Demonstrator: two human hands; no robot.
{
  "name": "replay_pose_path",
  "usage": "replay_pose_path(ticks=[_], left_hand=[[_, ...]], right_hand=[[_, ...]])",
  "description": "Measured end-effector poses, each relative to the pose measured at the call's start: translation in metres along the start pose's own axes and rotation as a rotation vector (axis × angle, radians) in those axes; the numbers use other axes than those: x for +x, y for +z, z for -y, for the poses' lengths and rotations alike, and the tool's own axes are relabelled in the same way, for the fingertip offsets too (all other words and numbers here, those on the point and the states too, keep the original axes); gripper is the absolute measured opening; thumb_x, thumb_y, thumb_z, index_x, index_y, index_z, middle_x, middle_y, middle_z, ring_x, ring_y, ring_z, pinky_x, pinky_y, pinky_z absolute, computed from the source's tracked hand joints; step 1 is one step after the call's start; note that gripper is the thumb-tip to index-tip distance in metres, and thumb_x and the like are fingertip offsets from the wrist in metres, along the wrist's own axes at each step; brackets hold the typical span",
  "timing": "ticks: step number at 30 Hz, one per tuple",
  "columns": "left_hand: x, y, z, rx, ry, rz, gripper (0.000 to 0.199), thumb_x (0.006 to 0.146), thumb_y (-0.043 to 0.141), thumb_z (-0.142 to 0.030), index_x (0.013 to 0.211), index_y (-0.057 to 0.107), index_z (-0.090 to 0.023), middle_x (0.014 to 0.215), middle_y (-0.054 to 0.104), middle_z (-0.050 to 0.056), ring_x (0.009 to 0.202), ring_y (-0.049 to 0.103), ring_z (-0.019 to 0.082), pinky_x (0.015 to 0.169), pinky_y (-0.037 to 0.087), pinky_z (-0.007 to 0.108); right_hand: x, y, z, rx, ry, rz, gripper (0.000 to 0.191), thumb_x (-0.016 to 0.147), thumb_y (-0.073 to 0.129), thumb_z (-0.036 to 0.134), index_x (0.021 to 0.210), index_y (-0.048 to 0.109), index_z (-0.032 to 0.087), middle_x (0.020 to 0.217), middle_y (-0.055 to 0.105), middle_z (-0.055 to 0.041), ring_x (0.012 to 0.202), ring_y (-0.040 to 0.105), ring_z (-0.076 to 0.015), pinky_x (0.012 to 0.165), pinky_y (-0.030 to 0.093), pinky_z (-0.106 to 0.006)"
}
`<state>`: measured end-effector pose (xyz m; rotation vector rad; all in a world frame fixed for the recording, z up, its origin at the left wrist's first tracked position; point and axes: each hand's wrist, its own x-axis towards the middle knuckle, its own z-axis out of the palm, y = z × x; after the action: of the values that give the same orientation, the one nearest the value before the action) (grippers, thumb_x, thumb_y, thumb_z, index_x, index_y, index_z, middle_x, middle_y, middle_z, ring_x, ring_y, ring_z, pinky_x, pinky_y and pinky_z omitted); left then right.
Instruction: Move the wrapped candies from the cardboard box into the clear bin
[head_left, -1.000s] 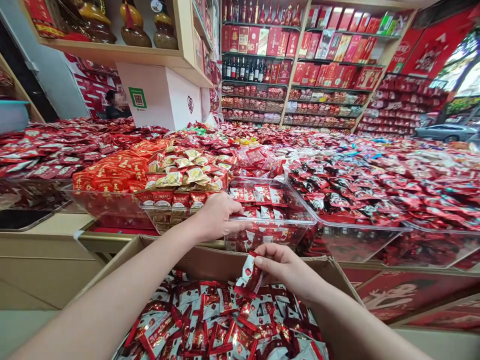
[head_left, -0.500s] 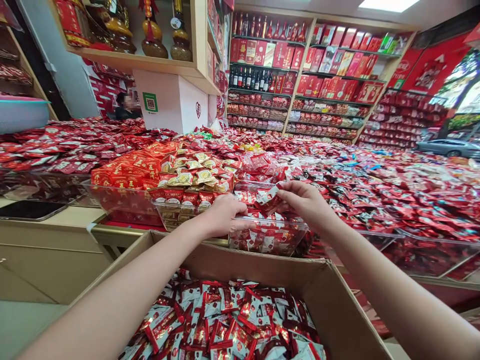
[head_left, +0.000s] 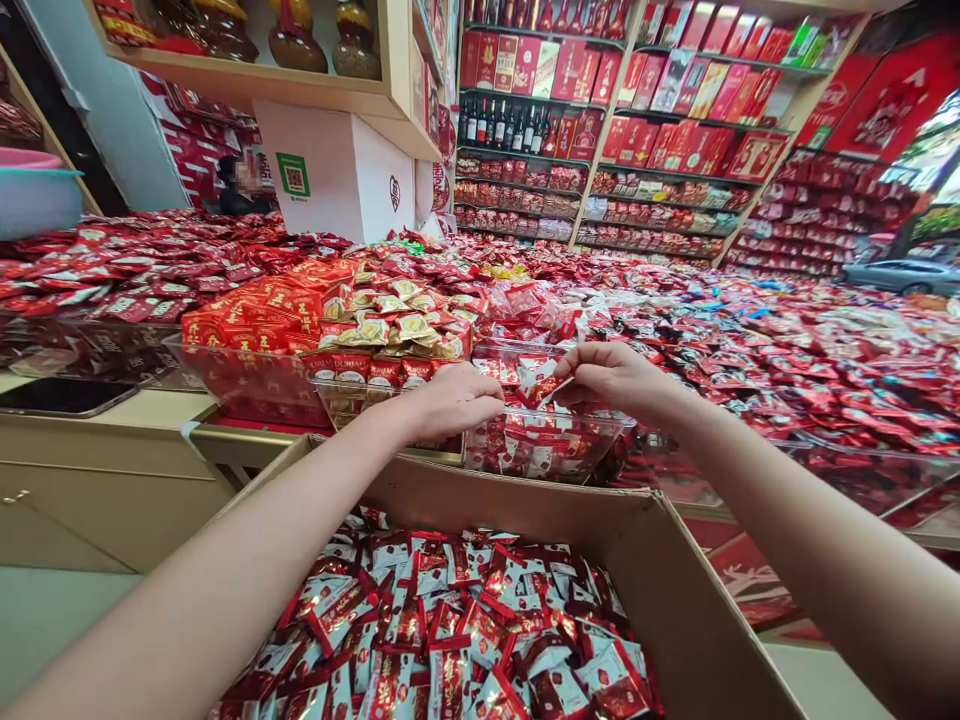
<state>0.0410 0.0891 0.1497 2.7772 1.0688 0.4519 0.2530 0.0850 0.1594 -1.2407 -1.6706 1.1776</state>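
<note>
My right hand pinches a red-and-white foil sachet between its fingers, just above a clear plastic bin half filled with similar sachets. My left hand rests on the near rim of that bin, fingers curled over the edge. Below both hands stands an open cardboard box, heaped with red-and-white sachets. Its near part is out of view.
Left of the bin, another clear bin holds red and gold packets. Heaped red packets spread across the counter behind. A phone lies at left. Shelves of boxes and bottles stand behind, and a person sits far back.
My right hand has lowered the sachet slightly toward the bin and moved a little left. The view has tilted slightly, and my left hand stays on the rim.
</note>
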Motion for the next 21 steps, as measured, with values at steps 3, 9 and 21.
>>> replay_pose_path(ticks=[3,9,21], left_hand=[[0.001,0.001,0.001,-0.012,-0.003,-0.012,0.027,0.076,0.036,-0.028,0.070,0.060,-0.018,0.071,0.059,0.000,0.073,0.048,0.016,0.068,0.032,0.025],[0.001,0.001,0.000,0.019,0.033,-0.021,0.032,0.078,0.030,-0.026,0.062,0.056,-0.018,0.064,0.056,0.000,0.067,0.047,0.014,0.066,0.031,0.024],[0.002,0.004,0.002,-0.005,0.018,-0.042,0.028,0.075,0.033,-0.026,0.060,0.055,-0.019,0.063,0.056,-0.001,0.068,0.047,0.015,0.065,0.031,0.024]], right_hand=[[0.001,-0.002,-0.001,0.114,0.032,0.085,0.014,0.065,0.044,0.007,0.069,0.056,0.013,0.072,0.060,-0.0053,0.061,0.059,-0.0122,0.061,0.049,-0.028],[0.010,-0.001,-0.004,-0.086,-0.054,0.129,0.015,0.062,0.058,0.015,0.077,0.056,0.016,0.065,0.056,0.0003,0.052,0.050,-0.0072,0.049,0.044,-0.021],[0.026,0.001,0.006,-0.358,-0.032,0.384,0.033,0.057,0.056,0.010,0.088,0.053,0.019,0.060,0.056,0.0040,0.050,0.047,-0.0068,0.044,0.035,-0.018]])
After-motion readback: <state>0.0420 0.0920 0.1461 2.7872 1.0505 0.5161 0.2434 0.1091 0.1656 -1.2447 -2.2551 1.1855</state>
